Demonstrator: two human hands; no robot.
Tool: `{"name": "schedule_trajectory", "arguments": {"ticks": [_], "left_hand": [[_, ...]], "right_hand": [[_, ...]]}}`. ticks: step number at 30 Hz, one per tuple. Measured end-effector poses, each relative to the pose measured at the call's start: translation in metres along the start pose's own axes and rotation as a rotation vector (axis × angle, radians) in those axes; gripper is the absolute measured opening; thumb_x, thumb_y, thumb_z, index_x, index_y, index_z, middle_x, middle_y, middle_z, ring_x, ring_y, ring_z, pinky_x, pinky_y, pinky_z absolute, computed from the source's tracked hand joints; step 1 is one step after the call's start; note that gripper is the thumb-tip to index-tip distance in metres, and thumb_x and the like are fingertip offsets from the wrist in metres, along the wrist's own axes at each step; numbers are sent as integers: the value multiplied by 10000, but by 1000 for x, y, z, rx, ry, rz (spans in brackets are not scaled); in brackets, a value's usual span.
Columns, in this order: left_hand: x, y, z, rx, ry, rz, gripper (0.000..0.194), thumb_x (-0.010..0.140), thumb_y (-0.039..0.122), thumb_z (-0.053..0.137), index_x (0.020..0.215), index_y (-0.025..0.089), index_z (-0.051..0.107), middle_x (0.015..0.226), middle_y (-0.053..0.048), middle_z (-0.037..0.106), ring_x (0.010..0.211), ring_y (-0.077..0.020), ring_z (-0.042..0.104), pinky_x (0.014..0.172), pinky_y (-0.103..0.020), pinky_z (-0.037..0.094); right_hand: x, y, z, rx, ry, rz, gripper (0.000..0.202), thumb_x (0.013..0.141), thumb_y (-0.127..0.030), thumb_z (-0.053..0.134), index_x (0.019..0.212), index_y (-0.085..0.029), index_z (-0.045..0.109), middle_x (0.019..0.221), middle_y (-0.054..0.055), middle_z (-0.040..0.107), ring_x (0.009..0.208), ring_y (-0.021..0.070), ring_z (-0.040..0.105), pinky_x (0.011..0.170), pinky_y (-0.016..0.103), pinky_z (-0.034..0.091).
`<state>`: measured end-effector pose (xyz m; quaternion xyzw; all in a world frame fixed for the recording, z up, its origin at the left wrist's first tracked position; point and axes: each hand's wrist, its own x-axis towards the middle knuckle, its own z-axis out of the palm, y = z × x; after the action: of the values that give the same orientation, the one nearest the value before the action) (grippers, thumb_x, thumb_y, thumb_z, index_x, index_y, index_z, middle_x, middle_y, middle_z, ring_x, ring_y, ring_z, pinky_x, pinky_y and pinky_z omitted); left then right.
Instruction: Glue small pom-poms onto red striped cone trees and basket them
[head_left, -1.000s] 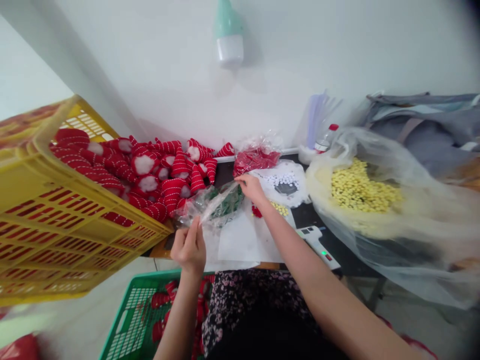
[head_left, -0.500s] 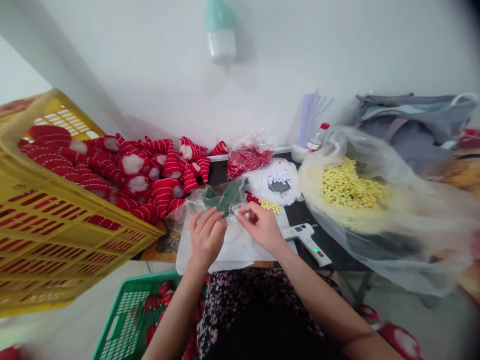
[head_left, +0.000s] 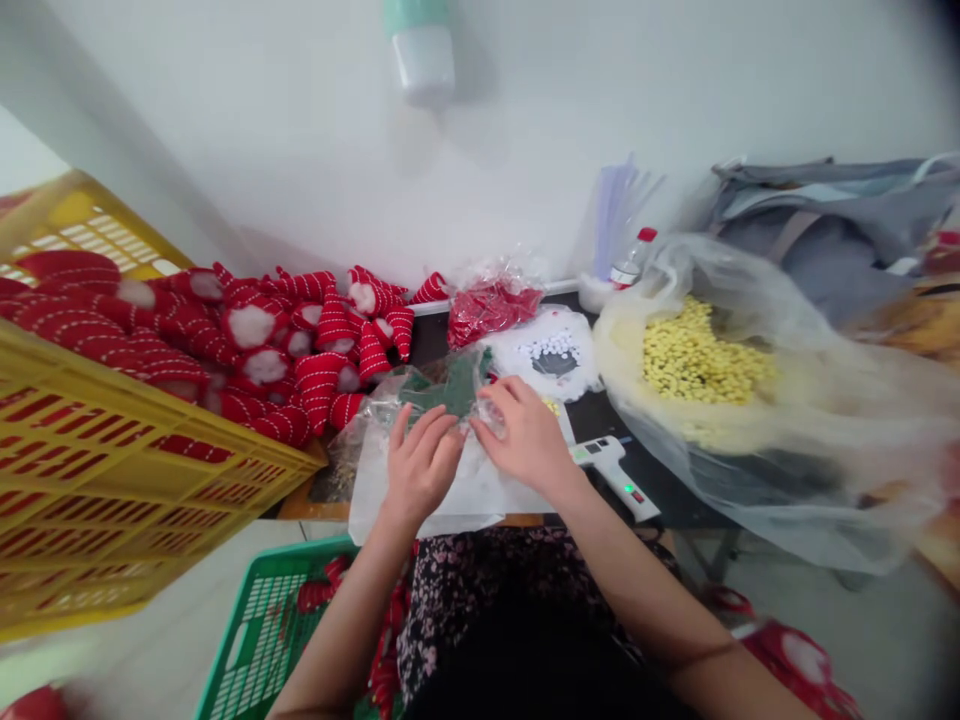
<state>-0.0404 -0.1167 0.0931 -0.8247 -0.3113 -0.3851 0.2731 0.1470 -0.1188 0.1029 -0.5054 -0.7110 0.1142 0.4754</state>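
Note:
A clear plastic bag (head_left: 386, 400) with dark green pieces (head_left: 452, 385) inside lies on white paper (head_left: 375, 492) in front of me. My left hand (head_left: 424, 465) rests at the bag's near edge, its fingers stretched out and slightly apart. Opposite it, my right hand (head_left: 531, 440) has thumb and fingers bent together at the bag's right edge, gripping the film. My right hand partly hides the small yellow pieces (head_left: 551, 407) behind it. Just right of that wrist lies a white glue gun (head_left: 615, 470) with a green light.
Red striped stuffed cones (head_left: 322, 350) are heaped to the left beside a yellow crate (head_left: 150, 480). Behind are a bag of red pieces (head_left: 491, 312) and a bag of white beads (head_left: 536, 365). A large bag of yellow pieces (head_left: 705, 355) stands right. Below is a green basket (head_left: 236, 640).
My right hand has shifted slightly forward, its fingers now further over the bag's edge and covering more of the yellow pieces. My left hand stays at the near edge. The view has tilted slightly.

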Motion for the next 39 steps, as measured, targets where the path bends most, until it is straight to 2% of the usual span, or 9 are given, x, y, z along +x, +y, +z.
{"name": "schedule_trajectory", "arguments": {"ticks": [4, 7, 11, 15, 19, 23, 26, 34, 39], "left_hand": [[9, -1, 8, 51, -169, -28, 215, 979, 199, 612, 1183, 161, 666, 1223, -153, 756, 956, -233, 713, 866, -376, 466], [9, -6, 16, 78, -240, 27, 242, 980, 153, 588, 1195, 180, 696, 1025, -101, 777, 783, -219, 647, 729, -367, 401], [0, -17, 22, 86, -232, 28, 180, 984, 126, 572, 1036, 201, 726, 719, -36, 661, 680, -200, 566, 693, -367, 343], [-13, -30, 21, 103, -170, -55, 173, 989, 153, 562, 1010, 207, 725, 660, -14, 591, 658, -186, 550, 709, -356, 345], [-15, -33, 19, 120, -162, -106, 171, 983, 169, 566, 1001, 214, 731, 681, -14, 621, 653, -189, 568, 750, -352, 385], [3, -21, 13, 115, -239, -129, 319, 964, 257, 633, 1269, 185, 693, 1023, -120, 746, 863, -250, 669, 859, -398, 443], [20, -8, 10, 46, -252, -94, 417, 936, 323, 694, 1346, 248, 671, 1281, -166, 698, 1122, -310, 662, 1046, -491, 416], [39, 5, 6, -88, -81, 132, 162, 936, 144, 692, 1055, 252, 709, 959, -19, 765, 1004, -184, 696, 1138, -455, 392], [37, 6, -7, -135, -93, 150, 245, 926, 95, 678, 1114, 251, 706, 915, -3, 780, 986, -188, 723, 1138, -455, 408]], "right_hand": [[0, 13, 12, -233, -79, -20, 129, 894, -109, 605, 883, -219, 671, 920, 118, 682, 905, 283, 645, 783, 382, 531], [-6, 24, 19, -208, -28, 14, 162, 924, -114, 548, 860, -225, 646, 844, 96, 685, 821, 261, 647, 735, 361, 511], [-14, 37, 18, -23, 178, 157, 129, 957, -218, 538, 857, -234, 618, 821, 58, 705, 761, 227, 665, 730, 342, 521], [-20, 56, 10, 274, 364, 416, 147, 934, -367, 603, 858, -242, 608, 746, 29, 678, 649, 209, 639, 648, 347, 556], [-24, 63, 6, 645, 394, 563, 248, 885, -482, 657, 856, -248, 580, 731, 8, 639, 629, 191, 616, 555, 321, 564], [-28, 52, 1, 769, 353, 437, 153, 885, -355, 641, 971, -249, 573, 820, 6, 683, 746, 174, 647, 679, 305, 554], [-30, 41, -7, 771, 300, 333, 278, 843, -212, 576, 1116, -260, 590, 771, -33, 630, 722, 164, 612, 728, 315, 529], [-43, 25, -36, 558, 87, 43, 72, 787, -208, 528, 759, -255, 574, 787, 38, 568, 790, 240, 582, 723, 394, 502], [-50, 9, -32, 387, 129, 4, 261, 794, -331, 743, 901, -272, 513, 888, 40, 585, 813, 237, 588, 719, 384, 525]]}}
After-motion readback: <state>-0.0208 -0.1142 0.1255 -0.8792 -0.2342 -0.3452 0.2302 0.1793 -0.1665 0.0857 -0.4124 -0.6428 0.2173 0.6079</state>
